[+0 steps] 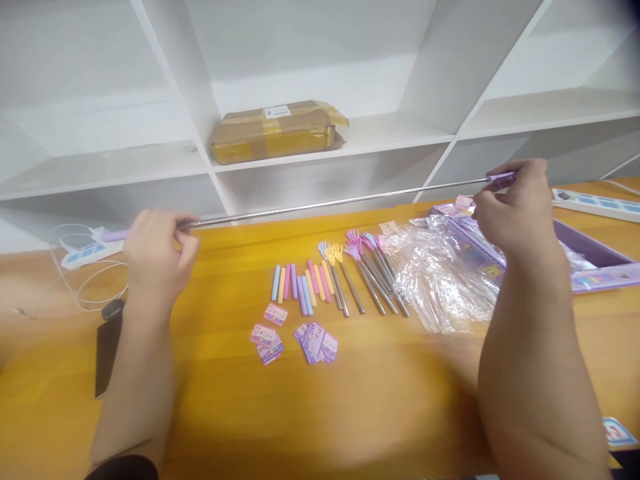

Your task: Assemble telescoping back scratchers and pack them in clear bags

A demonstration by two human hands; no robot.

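I hold a long, thin metal telescopic rod (330, 203) stretched out level above the wooden table (350, 400). My left hand (157, 257) is closed round its pale purple handle end at the left. My right hand (515, 207) pinches the purple tip at the right. Below the rod lie several pastel handle sleeves (303, 285) in a row, and beside them several collapsed metal rods with small coloured hand-shaped tips (367, 270). In front of these are small purple printed cards (295, 337) in two little heaps.
Crumpled clear plastic wrap (445, 280) and a purple box (590, 257) lie at the right. A white power strip (85, 252) with cable sits far left, another (597, 203) far right. A dark flat object (107, 347) lies by my left forearm. White shelves hold a taped brown parcel (275, 130).
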